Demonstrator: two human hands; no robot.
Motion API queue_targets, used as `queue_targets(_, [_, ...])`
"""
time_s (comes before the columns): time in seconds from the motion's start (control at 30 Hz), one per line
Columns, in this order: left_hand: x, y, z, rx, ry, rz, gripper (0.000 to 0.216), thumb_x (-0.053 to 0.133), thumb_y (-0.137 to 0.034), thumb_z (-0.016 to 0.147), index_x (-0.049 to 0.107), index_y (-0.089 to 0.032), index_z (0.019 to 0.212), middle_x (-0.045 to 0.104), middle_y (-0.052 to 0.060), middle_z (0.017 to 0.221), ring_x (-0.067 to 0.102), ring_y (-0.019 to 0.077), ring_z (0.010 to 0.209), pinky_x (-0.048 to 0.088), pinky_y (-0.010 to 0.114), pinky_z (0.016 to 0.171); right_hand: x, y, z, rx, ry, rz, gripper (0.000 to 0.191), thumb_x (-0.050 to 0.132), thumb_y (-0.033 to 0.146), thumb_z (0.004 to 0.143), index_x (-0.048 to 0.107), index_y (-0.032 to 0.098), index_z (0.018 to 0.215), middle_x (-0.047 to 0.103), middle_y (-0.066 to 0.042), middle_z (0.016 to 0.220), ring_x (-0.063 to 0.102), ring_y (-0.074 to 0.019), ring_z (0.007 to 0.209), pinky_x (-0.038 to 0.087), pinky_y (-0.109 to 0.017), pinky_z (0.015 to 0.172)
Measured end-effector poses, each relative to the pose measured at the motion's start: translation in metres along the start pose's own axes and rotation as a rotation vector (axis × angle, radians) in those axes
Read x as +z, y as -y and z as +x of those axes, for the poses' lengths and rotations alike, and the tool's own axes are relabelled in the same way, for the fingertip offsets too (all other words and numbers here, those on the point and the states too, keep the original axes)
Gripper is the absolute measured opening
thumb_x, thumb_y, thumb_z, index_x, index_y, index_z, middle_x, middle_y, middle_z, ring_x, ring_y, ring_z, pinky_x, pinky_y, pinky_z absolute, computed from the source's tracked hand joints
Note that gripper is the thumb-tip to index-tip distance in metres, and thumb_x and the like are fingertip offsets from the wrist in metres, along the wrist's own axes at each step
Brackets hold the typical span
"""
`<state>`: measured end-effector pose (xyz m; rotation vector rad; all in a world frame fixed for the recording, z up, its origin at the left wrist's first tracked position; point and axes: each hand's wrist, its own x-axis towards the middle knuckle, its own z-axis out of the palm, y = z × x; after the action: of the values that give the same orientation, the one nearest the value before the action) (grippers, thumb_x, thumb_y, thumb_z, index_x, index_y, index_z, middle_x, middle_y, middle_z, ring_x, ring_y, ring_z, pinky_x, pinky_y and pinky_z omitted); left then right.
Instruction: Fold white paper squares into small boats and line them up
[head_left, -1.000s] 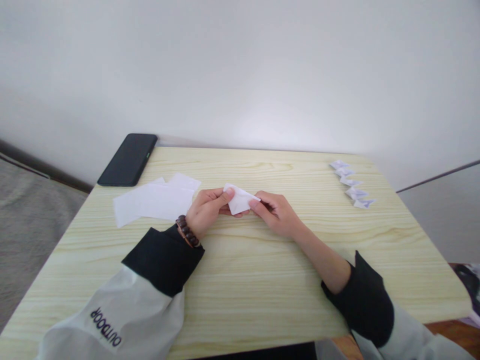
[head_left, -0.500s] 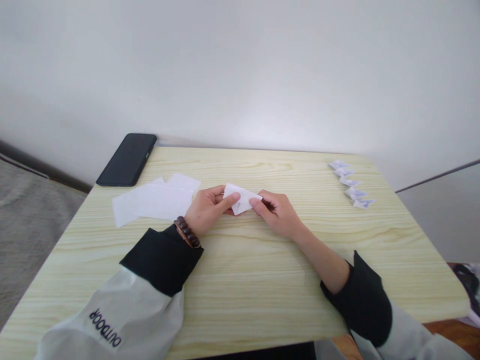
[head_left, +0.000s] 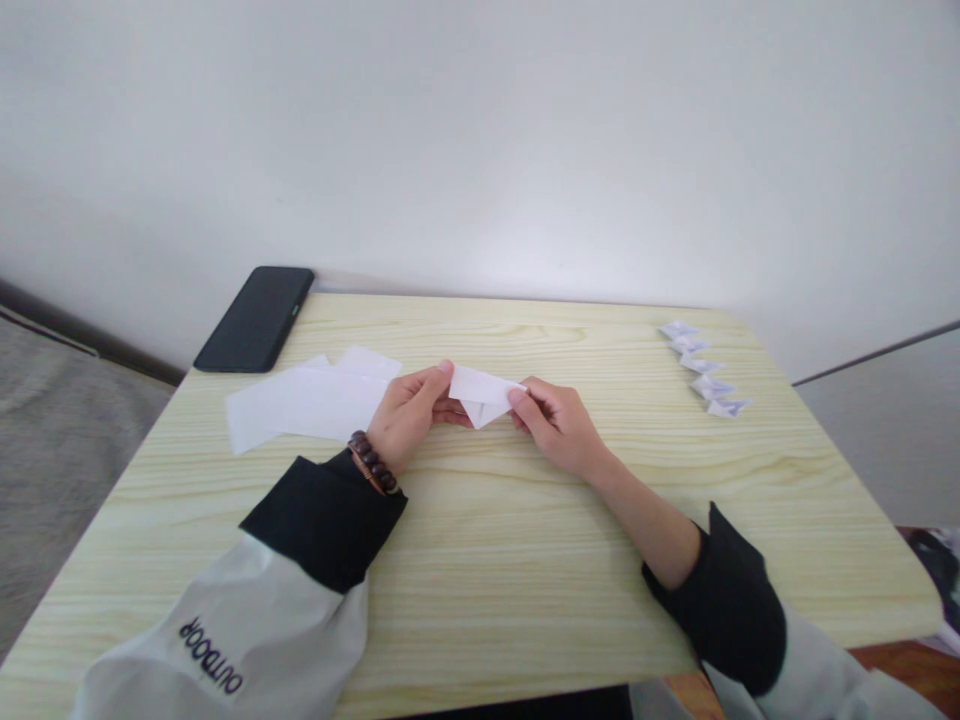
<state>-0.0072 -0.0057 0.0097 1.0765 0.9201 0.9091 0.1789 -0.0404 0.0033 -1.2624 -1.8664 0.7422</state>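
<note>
Between my two hands is a small piece of folded white paper (head_left: pixel 484 392), held just above the table. It has a straight band along its upper edge and a triangular point facing down toward me. My left hand (head_left: pixel 416 410) pinches its left end, thumb near the upper corner and fingers partly behind it. My right hand (head_left: pixel 556 420) grips the right end between thumb and fingers. Just left of my left hand lie several flat white paper sheets (head_left: pixel 300 400), overlapping on the tabletop.
A black phone (head_left: pixel 255 320) lies at the table's back left corner. Toward the back right, several small folded paper shapes (head_left: pixel 705 365) stand in a slanting row. The pale wood-grain table (head_left: pixel 510 570) meets a white wall (head_left: pixel 480 150) at its far edge.
My left thumb has moved from the middle of the folded paper to its upper left corner. More of the band and the point below it shows. The right hand has barely moved.
</note>
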Motion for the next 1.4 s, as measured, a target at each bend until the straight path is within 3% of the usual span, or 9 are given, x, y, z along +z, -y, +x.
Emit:
queue_targets(0.27, [0.001, 0.004, -0.004, 0.169, -0.072, 0.48, 0.037, 0.071, -0.043, 0.065, 0.066, -0.015, 0.088, 0.07, 0.002, 0.076, 0.062, 0.0156, 0.066, 0.05, 0.025, 0.062, 0.002, -0.002, 0.001, -0.083, -0.062, -0.081, 0.027, 0.045, 0.034, 0.09, 0.057, 0.017, 0.073, 0.053, 0.0, 0.062, 0.046, -0.0093, 0.055, 0.034, -0.022, 0.053])
queue_targets(0.47, [0.0, 0.002, -0.004, 0.161, -0.059, 0.568, 0.036, 0.063, -0.047, 0.072, 0.069, -0.015, 0.086, 0.071, 0.002, 0.075, 0.063, 0.017, 0.068, 0.049, 0.024, 0.061, 0.002, -0.002, 0.001, -0.066, -0.061, -0.046, 0.022, 0.051, 0.034, 0.087, 0.061, 0.017, 0.076, 0.056, 0.0, 0.061, 0.048, -0.0094, 0.053, 0.037, -0.022, 0.052])
queue_targets(0.6, [0.0, -0.001, -0.004, 0.223, -0.058, 0.637, 0.033, 0.061, -0.046, 0.075, 0.07, -0.016, 0.086, 0.072, 0.003, 0.082, 0.064, 0.0187, 0.076, 0.05, 0.027, 0.071, 0.003, -0.004, 0.0, -0.1, -0.121, -0.083, 0.018, 0.053, 0.033, 0.087, 0.064, 0.018, 0.083, 0.063, -0.003, 0.071, 0.055, -0.0116, 0.06, 0.043, -0.023, 0.058])
queue_targets(0.83, [-0.007, 0.002, -0.003, 0.592, -0.009, 0.82, 0.017, 0.063, -0.032, 0.078, 0.071, -0.018, 0.081, 0.07, 0.005, 0.083, 0.063, 0.0169, 0.079, 0.049, 0.027, 0.077, 0.005, -0.009, -0.001, -0.045, -0.088, -0.026, 0.016, 0.055, 0.032, 0.086, 0.067, 0.021, 0.087, 0.067, -0.001, 0.072, 0.062, -0.011, 0.057, 0.048, -0.023, 0.058])
queue_targets(1.03, [-0.011, 0.003, -0.001, 0.9, -0.046, 1.022, 0.014, 0.057, -0.023, 0.083, 0.072, -0.021, 0.083, 0.067, 0.005, 0.08, 0.059, 0.0148, 0.077, 0.048, 0.027, 0.072, 0.001, -0.006, -0.001, -0.218, -0.133, -0.17, 0.014, 0.052, 0.024, 0.087, 0.066, 0.022, 0.089, 0.07, -0.003, 0.085, 0.065, -0.0141, 0.076, 0.051, -0.026, 0.071])
queue_targets(1.2, [-0.018, 0.009, 0.005, 0.878, 0.031, 1.216, 0.018, 0.055, -0.026, 0.085, 0.072, -0.022, 0.083, 0.066, 0.005, 0.078, 0.056, 0.0151, 0.075, 0.047, 0.028, 0.069, -0.001, -0.013, 0.001, -0.29, -0.046, -0.252, 0.016, 0.05, 0.02, 0.087, 0.066, 0.021, 0.088, 0.067, -0.006, 0.095, 0.062, -0.0155, 0.087, 0.05, -0.029, 0.078])
queue_targets(1.4, [-0.021, 0.012, 0.008, 0.754, 0.092, 1.257, 0.025, 0.05, -0.032, 0.087, 0.072, -0.02, 0.086, 0.066, 0.006, 0.081, 0.056, 0.0172, 0.077, 0.046, 0.03, 0.072, -0.002, -0.015, 0.003, -0.208, -0.047, -0.432, 0.016, 0.056, 0.029, 0.085, 0.069, 0.02, 0.082, 0.062, -0.007, 0.086, 0.054, -0.0189, 0.082, 0.043, -0.035, 0.076])
